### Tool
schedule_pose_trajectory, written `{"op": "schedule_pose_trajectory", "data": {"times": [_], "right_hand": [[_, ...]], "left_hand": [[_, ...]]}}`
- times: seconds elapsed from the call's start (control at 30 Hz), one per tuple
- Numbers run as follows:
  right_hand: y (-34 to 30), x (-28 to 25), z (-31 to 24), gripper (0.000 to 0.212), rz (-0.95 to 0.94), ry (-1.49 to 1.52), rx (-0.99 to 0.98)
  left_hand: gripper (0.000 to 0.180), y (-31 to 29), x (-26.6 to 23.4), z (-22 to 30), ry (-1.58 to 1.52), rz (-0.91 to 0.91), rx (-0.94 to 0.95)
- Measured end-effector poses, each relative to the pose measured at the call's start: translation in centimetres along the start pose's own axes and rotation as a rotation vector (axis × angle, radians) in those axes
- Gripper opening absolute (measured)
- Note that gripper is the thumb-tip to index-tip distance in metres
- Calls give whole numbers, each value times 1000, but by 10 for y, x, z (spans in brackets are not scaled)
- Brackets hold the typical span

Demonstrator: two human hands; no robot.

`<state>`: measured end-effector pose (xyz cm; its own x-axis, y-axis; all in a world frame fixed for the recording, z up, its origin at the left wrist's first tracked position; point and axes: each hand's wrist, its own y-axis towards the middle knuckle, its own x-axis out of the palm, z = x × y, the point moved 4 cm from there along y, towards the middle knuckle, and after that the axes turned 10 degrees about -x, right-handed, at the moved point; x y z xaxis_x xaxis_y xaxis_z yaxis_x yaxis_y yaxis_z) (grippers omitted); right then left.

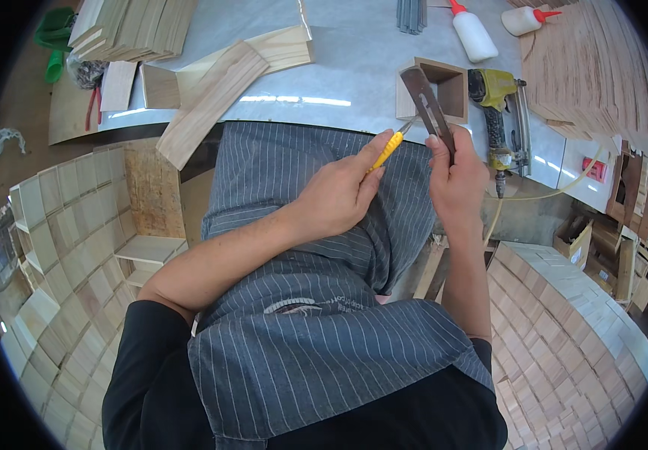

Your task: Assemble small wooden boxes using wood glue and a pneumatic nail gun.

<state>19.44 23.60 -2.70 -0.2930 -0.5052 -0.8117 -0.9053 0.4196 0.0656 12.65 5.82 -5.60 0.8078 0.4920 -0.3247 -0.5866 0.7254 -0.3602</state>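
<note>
My left hand point(339, 191) pinched a yellow-handled tool point(385, 152) between thumb and fingers, its slim metal tip pointing up and to the right. That arm was bent at the elbow, the forearm slanting up across my striped apron point(286, 180), the back of the hand turned upward. My right hand point(460, 176) was closed around the lower end of a dark-brown slotted bar point(419, 88), thumb along its near face and fingers curled round the side. The right forearm rose almost straight from the elbow. The bar leaned up and to the left in front of an open wooden box point(405, 101) on the workbench point(339, 60). The yellow tool's tip came close beside the bar; I cannot tell whether they touched. A yellow-and-black nail gun point(496, 90) lay just right of the box.
</note>
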Motion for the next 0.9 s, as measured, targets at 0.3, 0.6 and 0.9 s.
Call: {"op": "schedule_pose_trajectory", "data": {"times": [0.3,0.6,0.9], "right_hand": [[-2,-2,-5,17,0,-24,-60],[-8,-15,-15,18,244,81,-142],[-2,0,-10,11,94,-80,-151]], "left_hand": [[57,1,-2,1,2,20,19],[55,2,-6,8,-12,-26,-64],[54,2,-3,5,-43,-34,-126]]}}
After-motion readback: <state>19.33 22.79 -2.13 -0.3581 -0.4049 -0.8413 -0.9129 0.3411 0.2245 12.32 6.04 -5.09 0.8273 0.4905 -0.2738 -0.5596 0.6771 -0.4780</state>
